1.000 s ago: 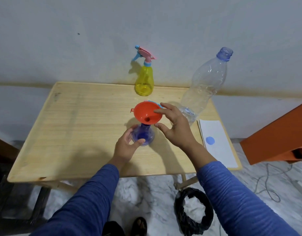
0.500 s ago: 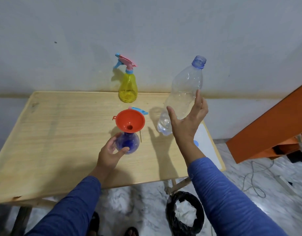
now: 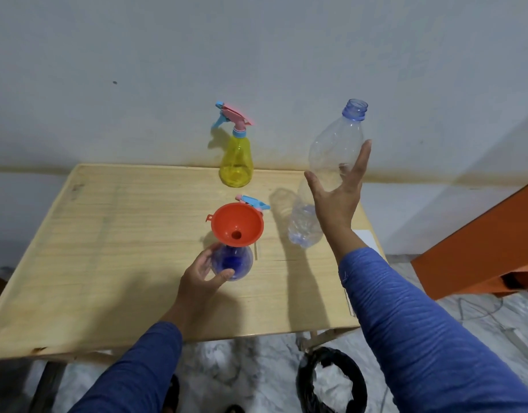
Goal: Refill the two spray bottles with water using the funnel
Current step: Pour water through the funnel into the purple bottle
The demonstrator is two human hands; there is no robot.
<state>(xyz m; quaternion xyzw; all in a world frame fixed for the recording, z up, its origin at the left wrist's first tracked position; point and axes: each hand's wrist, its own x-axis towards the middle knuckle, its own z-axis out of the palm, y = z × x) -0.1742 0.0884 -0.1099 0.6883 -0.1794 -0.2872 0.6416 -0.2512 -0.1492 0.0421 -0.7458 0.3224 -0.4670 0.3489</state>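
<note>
An orange funnel (image 3: 237, 224) sits in the neck of a blue spray bottle (image 3: 233, 262) near the middle of the wooden table (image 3: 122, 234). My left hand (image 3: 201, 277) is wrapped around that blue bottle's body. A pink and blue spray head (image 3: 253, 202) lies on the table just behind the funnel. The yellow spray bottle (image 3: 236, 162), with its trigger head on, stands at the table's back edge. A tall clear water bottle (image 3: 331, 162) without a cap stands to the right. My right hand (image 3: 337, 189) is spread open against its near side, fingers not closed around it.
A white paper (image 3: 368, 238) lies at the table's right edge. An orange board (image 3: 480, 242) leans at the right. On the floor below sit a black bag (image 3: 331, 380) and some cables (image 3: 477, 305). The wall runs close behind the table.
My right hand let go of the funnel's rim and moved right and up to the clear water bottle. My left hand stayed on the blue bottle.
</note>
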